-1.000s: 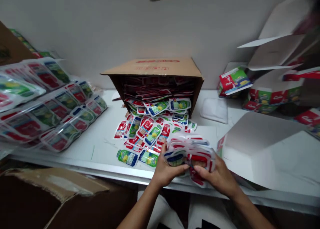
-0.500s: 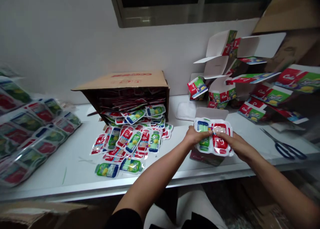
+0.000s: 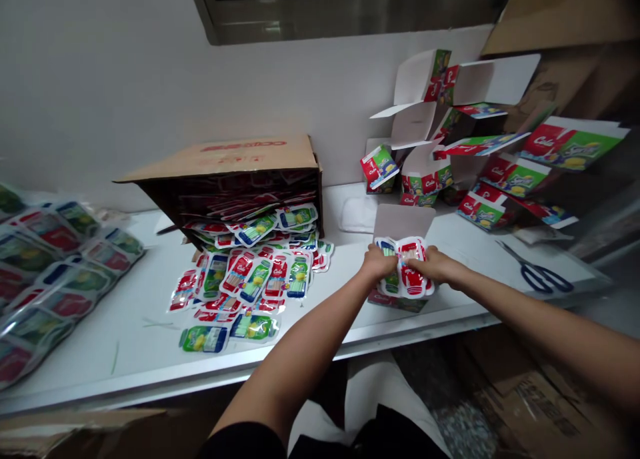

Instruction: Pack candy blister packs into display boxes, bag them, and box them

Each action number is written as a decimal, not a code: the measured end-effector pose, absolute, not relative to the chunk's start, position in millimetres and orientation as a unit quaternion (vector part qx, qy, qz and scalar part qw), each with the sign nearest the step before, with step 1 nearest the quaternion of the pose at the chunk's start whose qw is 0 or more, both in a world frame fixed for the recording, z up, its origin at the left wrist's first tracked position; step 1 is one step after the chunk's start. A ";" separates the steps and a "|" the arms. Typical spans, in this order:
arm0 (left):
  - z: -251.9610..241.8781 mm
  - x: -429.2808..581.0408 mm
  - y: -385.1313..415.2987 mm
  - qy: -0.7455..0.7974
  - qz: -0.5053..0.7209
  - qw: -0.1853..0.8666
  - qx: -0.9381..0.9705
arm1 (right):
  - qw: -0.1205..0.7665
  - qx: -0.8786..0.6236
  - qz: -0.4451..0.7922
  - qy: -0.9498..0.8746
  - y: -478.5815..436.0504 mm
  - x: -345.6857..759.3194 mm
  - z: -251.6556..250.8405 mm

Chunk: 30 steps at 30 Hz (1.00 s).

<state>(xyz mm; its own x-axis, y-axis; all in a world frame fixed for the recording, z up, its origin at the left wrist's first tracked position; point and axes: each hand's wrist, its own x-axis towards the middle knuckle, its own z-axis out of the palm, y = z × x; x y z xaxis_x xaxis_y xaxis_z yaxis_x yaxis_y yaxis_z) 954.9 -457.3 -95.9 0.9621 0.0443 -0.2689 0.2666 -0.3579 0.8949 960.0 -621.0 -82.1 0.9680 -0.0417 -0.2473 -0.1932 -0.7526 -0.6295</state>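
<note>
Both my hands grip one stack of small red, green and blue blister packs (image 3: 406, 273). My left hand (image 3: 379, 263) pinches its left edge and my right hand (image 3: 433, 265) holds its right edge. The stack stands upright in a small open printed carton (image 3: 400, 222) whose white lid flap rises behind it. To the left, many loose packs (image 3: 250, 279) spill out of a brown cardboard box (image 3: 225, 162) lying on its side on the white table (image 3: 145, 299).
Bagged bundles of packs (image 3: 45, 272) lie at the far left. Unfolded and assembled printed cartons (image 3: 480, 152) are heaped at the back right. Blue-handled scissors (image 3: 537, 272) rest on the table's right end. Brown cardboard boxes (image 3: 530, 405) sit on the floor below.
My hands carried the stack from the table's front edge to the right and set it into the small carton. My view swung right and up, so the window frame and scissors now show.
</note>
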 end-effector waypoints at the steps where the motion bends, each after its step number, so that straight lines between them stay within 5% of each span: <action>1: -95.1 954.3 -458.8 0.099 -0.104 0.528 0.837 | 0.313 -0.939 0.122 0.066 -619.5 961.2 -80.4; 17: -97.8 939.3 -478.1 -0.086 0.021 0.232 0.969 | -0.086 -0.987 0.022 -0.132 -599.4 946.0 -71.2; 21: -97.8 940.2 -459.0 -0.136 0.065 0.245 0.958 | -0.096 -0.960 0.021 -0.261 -614.7 946.7 -74.5; 26: -121.1 949.7 -436.9 -0.019 0.013 0.444 0.896 | -0.050 -0.937 0.135 -0.318 -615.3 954.6 -110.6; 30: -139.2 924.9 -443.7 0.040 -0.007 0.498 0.866 | -0.040 -0.926 0.157 -0.341 -605.9 961.9 -113.6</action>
<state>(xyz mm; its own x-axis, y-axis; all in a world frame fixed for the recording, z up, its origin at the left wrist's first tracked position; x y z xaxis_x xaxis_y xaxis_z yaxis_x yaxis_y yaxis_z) 924.9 -443.7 -139.2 0.9968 0.0619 -0.0513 0.0755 -0.5015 0.8619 961.9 -605.9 -113.6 0.7179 0.6189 -0.3187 0.6443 -0.7641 -0.0325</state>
